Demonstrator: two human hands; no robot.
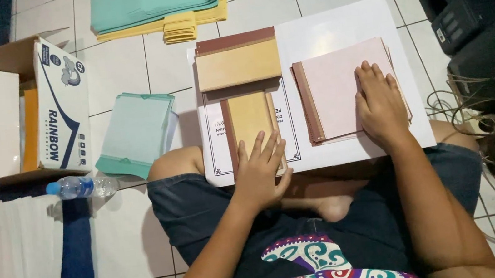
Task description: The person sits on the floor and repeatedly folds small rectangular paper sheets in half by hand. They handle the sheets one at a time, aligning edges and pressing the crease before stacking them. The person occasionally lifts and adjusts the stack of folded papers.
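I sit cross-legged on a tiled floor with a large white sheet (334, 28) across my knees. My left hand (262, 172) lies flat, fingers spread, on the near end of a narrow tan booklet (248, 117) with a brown spine. My right hand (380, 104) presses flat on a pale pink booklet (335, 87) with a brown spine at its left edge. Above the narrow booklet lies a wider tan booklet (238, 63) with a dark red strip along its top.
A teal booklet stack (137, 133) lies on the floor to the left, beside a plastic water bottle (80, 187) and an open cardboard box (36, 108). Teal and yellow paper piles (155, 5) sit at the top. White paper stacks (9, 250) lie lower left. Dark machines and cables (478, 22) stand at right.
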